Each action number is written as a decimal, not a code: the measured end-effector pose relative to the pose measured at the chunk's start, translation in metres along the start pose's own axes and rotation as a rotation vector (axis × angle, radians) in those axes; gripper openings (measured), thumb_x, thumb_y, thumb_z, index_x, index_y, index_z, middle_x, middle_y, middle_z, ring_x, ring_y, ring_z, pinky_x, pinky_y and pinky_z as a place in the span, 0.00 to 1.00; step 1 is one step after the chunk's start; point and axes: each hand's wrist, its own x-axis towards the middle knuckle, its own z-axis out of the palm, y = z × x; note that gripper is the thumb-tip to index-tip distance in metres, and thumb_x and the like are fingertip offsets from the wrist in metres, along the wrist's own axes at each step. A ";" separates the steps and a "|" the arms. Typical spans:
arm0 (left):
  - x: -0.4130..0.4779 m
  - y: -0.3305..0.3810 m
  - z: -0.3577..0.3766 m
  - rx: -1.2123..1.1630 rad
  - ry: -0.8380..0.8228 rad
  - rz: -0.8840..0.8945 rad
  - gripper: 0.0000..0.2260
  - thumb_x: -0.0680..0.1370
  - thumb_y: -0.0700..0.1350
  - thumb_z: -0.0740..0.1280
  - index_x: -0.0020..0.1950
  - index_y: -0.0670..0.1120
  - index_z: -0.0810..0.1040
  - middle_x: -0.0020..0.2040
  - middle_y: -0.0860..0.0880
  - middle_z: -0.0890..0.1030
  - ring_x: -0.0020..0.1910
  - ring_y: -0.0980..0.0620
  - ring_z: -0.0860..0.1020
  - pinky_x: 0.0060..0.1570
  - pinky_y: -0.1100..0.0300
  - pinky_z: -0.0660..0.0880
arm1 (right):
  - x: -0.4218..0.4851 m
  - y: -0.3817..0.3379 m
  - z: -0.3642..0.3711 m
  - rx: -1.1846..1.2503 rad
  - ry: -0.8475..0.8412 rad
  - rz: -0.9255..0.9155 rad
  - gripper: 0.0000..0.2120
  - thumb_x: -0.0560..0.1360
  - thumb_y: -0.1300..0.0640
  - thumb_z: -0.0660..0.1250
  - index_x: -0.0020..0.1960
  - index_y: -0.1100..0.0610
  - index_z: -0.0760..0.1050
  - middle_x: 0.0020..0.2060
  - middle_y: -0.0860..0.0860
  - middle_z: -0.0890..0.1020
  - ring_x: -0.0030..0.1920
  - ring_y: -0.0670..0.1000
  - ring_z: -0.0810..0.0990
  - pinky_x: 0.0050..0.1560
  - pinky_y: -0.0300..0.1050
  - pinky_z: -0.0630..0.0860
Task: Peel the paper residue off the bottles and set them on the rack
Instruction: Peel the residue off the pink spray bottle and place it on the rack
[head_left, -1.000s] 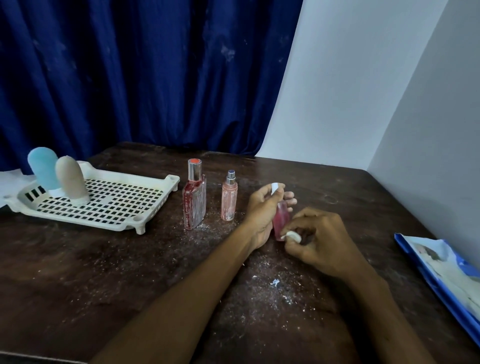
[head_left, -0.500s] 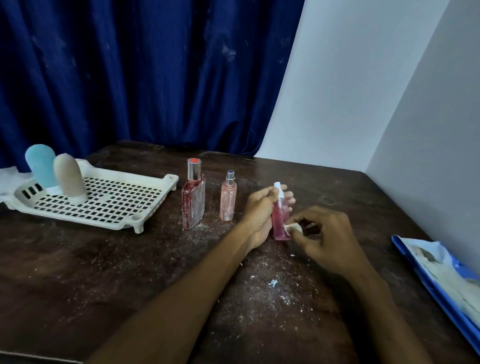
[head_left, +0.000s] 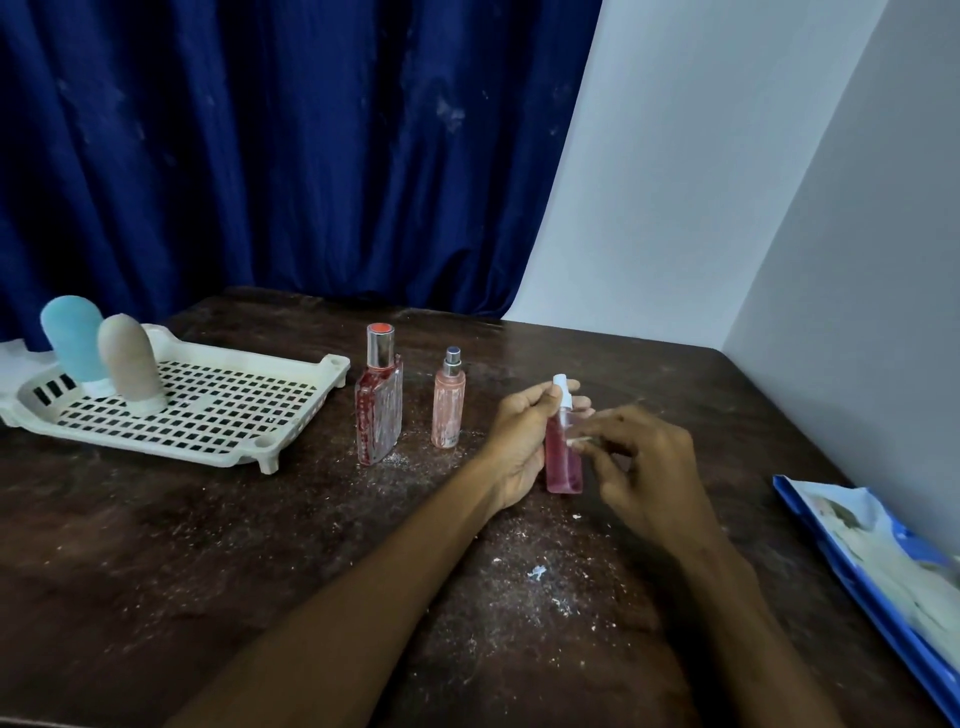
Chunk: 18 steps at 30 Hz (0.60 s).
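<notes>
Where a wad clung, the right hand (head_left: 644, 467) pinches only a shred (head_left: 579, 441) — left hand (head_left: 519, 441) grips the bottle (head_left: 562, 467), nearly clean.

On my feed, a deep blue curtain (head_left: 260, 156) hangs in heavy folds across the back, filling the left and middle. To its right I see a plain pale wall (head_left: 649, 197), which meets a second, greyer wall (head_left: 872, 249) at a corner. Below them lies the dark wooden counter (head_left: 130, 571), worn and mottled, reaching into that corner. The light is dim and even.
</notes>
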 end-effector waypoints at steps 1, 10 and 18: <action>0.000 -0.001 0.000 0.002 0.007 0.006 0.12 0.84 0.40 0.57 0.61 0.39 0.77 0.50 0.42 0.83 0.47 0.50 0.82 0.53 0.55 0.80 | -0.002 0.000 -0.002 0.014 -0.047 -0.006 0.12 0.69 0.69 0.76 0.49 0.56 0.85 0.46 0.49 0.84 0.44 0.42 0.81 0.46 0.25 0.75; 0.000 -0.004 0.002 0.030 -0.014 -0.008 0.13 0.84 0.42 0.60 0.65 0.38 0.76 0.47 0.44 0.82 0.43 0.53 0.81 0.51 0.58 0.79 | 0.008 0.001 0.003 -0.045 0.148 0.034 0.08 0.72 0.65 0.74 0.51 0.58 0.85 0.45 0.52 0.83 0.43 0.46 0.81 0.48 0.28 0.75; 0.004 -0.006 0.001 0.001 0.093 -0.017 0.10 0.84 0.39 0.59 0.62 0.37 0.75 0.48 0.43 0.79 0.40 0.52 0.80 0.40 0.59 0.80 | 0.000 -0.004 0.000 0.035 0.005 0.078 0.08 0.72 0.62 0.75 0.50 0.55 0.85 0.44 0.47 0.85 0.44 0.41 0.81 0.47 0.29 0.76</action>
